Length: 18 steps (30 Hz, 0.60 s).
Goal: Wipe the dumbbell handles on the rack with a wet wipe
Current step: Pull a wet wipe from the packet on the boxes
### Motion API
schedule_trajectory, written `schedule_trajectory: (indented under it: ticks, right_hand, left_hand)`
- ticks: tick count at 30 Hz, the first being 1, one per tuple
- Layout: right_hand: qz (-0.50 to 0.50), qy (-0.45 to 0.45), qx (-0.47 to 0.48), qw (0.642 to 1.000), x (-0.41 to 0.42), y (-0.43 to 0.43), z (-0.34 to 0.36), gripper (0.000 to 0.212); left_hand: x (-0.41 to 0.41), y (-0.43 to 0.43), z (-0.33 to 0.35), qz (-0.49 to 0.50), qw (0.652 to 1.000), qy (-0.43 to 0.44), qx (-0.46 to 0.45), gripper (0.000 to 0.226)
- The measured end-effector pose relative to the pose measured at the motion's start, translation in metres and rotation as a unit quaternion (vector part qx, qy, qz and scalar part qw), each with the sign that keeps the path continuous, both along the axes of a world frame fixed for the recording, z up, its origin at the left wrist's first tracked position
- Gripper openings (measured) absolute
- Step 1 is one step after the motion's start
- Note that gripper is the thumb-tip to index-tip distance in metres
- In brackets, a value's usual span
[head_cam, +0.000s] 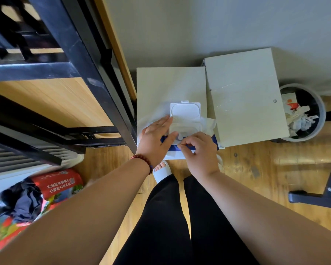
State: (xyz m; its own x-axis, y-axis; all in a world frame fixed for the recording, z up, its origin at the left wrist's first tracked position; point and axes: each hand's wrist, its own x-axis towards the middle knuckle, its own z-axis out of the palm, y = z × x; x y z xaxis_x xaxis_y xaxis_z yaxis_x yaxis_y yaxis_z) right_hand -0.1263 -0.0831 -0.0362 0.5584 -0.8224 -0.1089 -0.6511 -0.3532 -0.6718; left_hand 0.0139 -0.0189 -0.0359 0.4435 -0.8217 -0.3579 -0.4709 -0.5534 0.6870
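A wooden floor (256, 169) carries two pale flat-topped boxes set side by side against the wall, their edges touching. On the left box (161, 85) lies a blue-and-white wet-wipe pack (170, 155), at the near edge, with its white lid (185, 111) flipped open toward the wall. The right box (245, 96) has a bare top. Just beside it on the floor stands a round waste bin (321, 109) with crumpled paper inside. A red printed bag (61, 184) lies on the floor to the left, near a black metal frame (103, 104).
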Motion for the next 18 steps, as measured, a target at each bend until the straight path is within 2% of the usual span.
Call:
schedule_trajectory:
  ticks: [5, 10, 18]
  right_hand:
    - [0.026, 0.002, -0.017, 1.000, -0.007, 0.002, -0.001, 0.024]
    - [-0.005, -0.026, 0.042, 0.999, -0.016, -0.009, 0.009, 0.004]
    - [0.055, 0.024, -0.033, 0.998, 0.000, -0.032, 0.000, 0.004]
  left_hand:
    - [-0.006, -0.004, -0.009, -0.018, 0.998, -0.044, 0.044, 0.061]
    - [-0.003, -0.002, -0.011, -0.020, 0.999, -0.037, 0.034, 0.057]
    - [-0.004, 0.000, -0.012, -0.054, 0.995, -0.062, 0.047, 0.053]
